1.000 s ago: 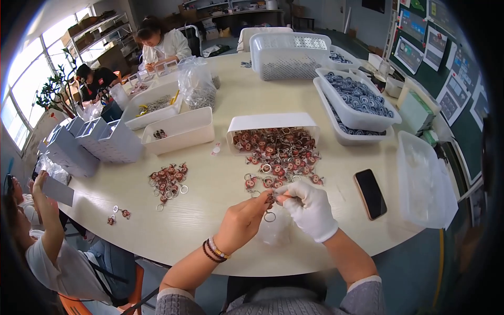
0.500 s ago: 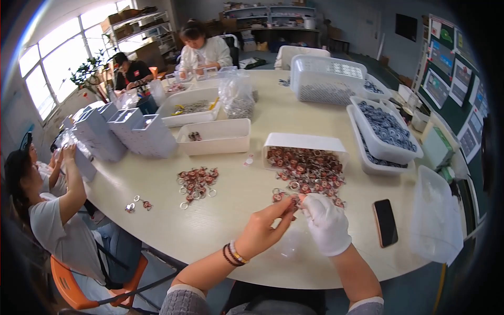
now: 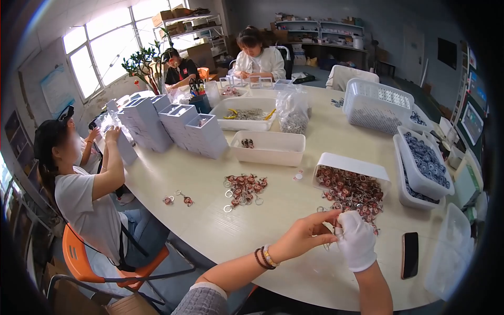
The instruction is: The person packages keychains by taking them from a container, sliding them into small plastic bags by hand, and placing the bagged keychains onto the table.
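Note:
My left hand, bare and with beaded bracelets at the wrist, pinches a small keychain between thumb and fingers. My right hand, in a white glove, closes on the same keychain from the other side. Most of the keychain is covered by my fingers. Just beyond my hands, a heap of red-brown keychains with metal rings spills out of a white bin lying on its side. Farther left lies a smaller pile of similar keychains, and two more lie apart near the table edge.
A black phone lies right of my hands, beside a clear plastic container. Tubs of blue-grey pieces stand at the right. Behind the piles are a white bin and stacked grey boxes. Co-workers sit left and across.
My view has swung left, so the table's things appear farther right. Both hands stay together at the keychain, with my left fingers a little more spread around it.

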Demonstrator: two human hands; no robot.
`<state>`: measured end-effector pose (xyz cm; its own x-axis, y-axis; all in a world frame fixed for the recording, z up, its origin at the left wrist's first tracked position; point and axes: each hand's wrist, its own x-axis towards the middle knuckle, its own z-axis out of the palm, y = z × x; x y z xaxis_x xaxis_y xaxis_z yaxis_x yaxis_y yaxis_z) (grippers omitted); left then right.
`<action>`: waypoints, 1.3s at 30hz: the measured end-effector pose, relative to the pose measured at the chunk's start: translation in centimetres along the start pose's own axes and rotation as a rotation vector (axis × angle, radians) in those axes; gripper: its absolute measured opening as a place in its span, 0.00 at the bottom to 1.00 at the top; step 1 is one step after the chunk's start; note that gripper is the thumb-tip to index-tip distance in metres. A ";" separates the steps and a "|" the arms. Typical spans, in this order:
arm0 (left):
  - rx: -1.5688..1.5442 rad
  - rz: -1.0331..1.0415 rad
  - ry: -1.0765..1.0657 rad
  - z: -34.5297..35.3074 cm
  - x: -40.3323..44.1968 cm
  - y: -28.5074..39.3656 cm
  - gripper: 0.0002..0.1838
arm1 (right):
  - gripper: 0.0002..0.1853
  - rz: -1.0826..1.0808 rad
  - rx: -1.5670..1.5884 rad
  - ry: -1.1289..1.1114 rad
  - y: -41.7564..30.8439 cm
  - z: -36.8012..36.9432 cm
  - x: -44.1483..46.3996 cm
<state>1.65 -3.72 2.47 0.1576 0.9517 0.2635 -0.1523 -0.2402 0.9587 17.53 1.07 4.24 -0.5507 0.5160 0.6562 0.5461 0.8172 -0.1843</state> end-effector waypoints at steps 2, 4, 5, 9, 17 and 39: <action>0.002 -0.006 -0.008 -0.5 0.3 -0.9 0.27 | 0.10 0.001 0.009 -0.028 -0.1 0.2 0.4; -0.003 -0.028 -0.019 -0.9 0.3 -1.2 0.27 | 0.10 0.013 0.006 -0.042 -0.2 0.2 0.3; -0.041 -0.053 -0.001 -1.1 0.5 -1.1 0.27 | 0.10 0.026 0.008 -0.036 -0.3 0.1 0.2; -0.102 -0.045 0.016 -2.1 1.0 -0.9 0.26 | 0.08 0.050 0.154 -0.091 -0.5 -1.0 0.3; -0.389 0.138 0.412 -8.7 2.0 -0.1 0.22 | 0.06 0.199 0.552 -0.454 0.0 -4.8 -1.9; 1.292 -0.089 0.097 -2.8 4.9 -7.8 0.16 | 0.08 0.473 0.593 -0.367 4.2 -2.7 -6.4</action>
<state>0.88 3.36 -4.00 0.0397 0.9706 0.2373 0.9086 -0.1339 0.3957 25.02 0.49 1.24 -0.5737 0.8048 0.1525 0.4055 0.4408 -0.8008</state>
